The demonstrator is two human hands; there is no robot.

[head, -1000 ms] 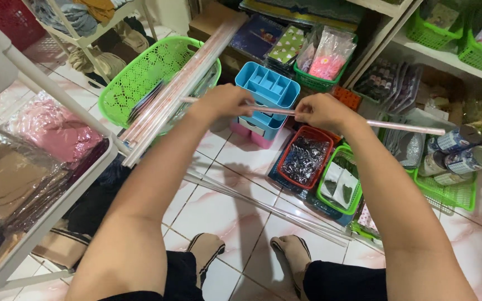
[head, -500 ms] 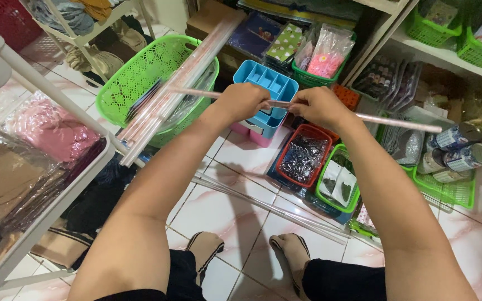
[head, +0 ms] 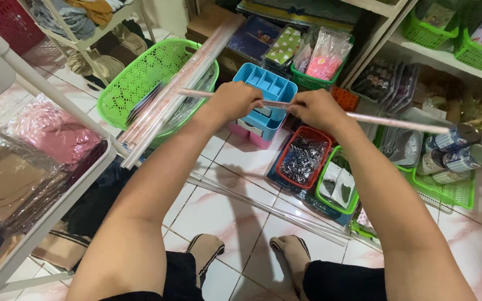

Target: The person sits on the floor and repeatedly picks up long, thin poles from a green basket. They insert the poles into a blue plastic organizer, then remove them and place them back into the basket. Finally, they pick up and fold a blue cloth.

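Where fists close, rod (head: 397, 120) middle hidden.

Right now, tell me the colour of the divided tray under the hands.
Light blue; the divided tray shows best in the head view.

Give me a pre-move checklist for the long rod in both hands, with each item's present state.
1. Left hand closed around the thin pink rod: ok.
2. Right hand closed around it too: ok.
3. Rod clear of the blue divided box below: cannot tell; they overlap in view.
4. Rod's right tip clear of the cans: cannot tell; it ends right at them.
5. Rod apart from the bundle of rods leaning on the green basket: cannot tell; its left end overlaps them.
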